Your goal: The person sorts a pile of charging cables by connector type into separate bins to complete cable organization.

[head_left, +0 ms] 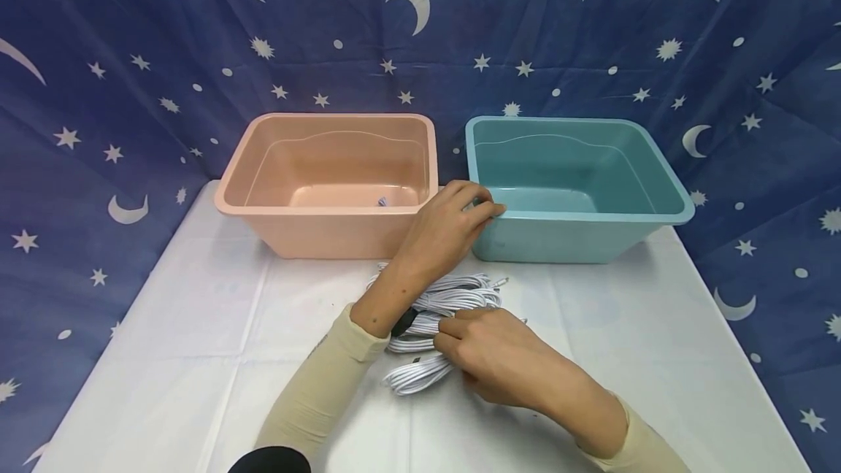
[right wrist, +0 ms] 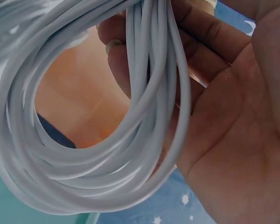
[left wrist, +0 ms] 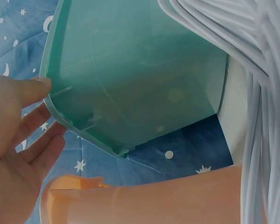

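My left hand [head_left: 447, 221] reaches over to the near left corner of the teal bin [head_left: 585, 239]. In the left wrist view its thumb lies on the bin's rim [left wrist: 47, 100], with fingers on the other side of it. My right hand [head_left: 506, 356] is at the right of the coiled white cables [head_left: 420, 374] on the table. In the right wrist view, the fingers [right wrist: 119, 67] curl behind one looped cable coil [right wrist: 149, 79] and hold it. Several cable bundles lie in a row, partly hidden by both hands and the left forearm.
A pink bin [head_left: 328, 232] stands left of the teal one, with a small white and blue piece [head_left: 382, 201] inside. Both bins stand at the back of the white-covered table [head_left: 164, 385]. A dark blue cloth [head_left: 460, 20] with moons and stars hangs behind and at the sides.
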Action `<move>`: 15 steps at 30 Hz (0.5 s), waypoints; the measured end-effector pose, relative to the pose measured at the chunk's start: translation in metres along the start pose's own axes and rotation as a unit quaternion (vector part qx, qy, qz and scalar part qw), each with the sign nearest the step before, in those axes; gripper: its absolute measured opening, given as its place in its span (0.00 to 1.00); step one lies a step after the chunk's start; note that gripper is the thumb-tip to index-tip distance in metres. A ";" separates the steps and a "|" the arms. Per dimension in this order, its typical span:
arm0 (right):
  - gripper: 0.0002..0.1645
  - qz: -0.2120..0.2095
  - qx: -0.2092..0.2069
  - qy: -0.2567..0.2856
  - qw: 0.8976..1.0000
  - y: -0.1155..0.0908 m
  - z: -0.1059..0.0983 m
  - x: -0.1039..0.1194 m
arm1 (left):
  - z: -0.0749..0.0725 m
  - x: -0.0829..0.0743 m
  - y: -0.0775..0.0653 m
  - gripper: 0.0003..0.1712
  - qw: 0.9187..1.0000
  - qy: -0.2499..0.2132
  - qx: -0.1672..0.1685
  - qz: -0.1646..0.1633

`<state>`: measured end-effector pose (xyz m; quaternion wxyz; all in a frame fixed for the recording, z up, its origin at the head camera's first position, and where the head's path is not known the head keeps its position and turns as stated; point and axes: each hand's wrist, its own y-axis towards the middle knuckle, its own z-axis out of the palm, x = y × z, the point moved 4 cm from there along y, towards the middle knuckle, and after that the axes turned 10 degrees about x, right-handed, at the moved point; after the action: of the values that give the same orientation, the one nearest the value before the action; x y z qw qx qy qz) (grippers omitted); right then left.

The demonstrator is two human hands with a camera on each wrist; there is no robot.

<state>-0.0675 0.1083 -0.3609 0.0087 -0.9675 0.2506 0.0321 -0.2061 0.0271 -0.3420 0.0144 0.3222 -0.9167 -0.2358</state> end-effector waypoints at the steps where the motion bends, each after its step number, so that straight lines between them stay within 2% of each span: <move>1: 0.18 0.001 -0.006 0.000 1.000 -0.001 -0.002 -0.001 | 0.000 0.000 0.000 0.14 1.000 0.002 0.000 -0.001; 15: 0.21 0.033 -0.071 0.010 0.997 -0.020 -0.024 -0.016 | 0.000 -0.001 -0.001 0.14 1.000 0.000 -0.003 -0.009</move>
<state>-0.0699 0.1326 -0.3356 -0.0633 -0.9571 0.2800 0.0401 -0.2048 0.0273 -0.3418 0.0129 0.3304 -0.9131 -0.2387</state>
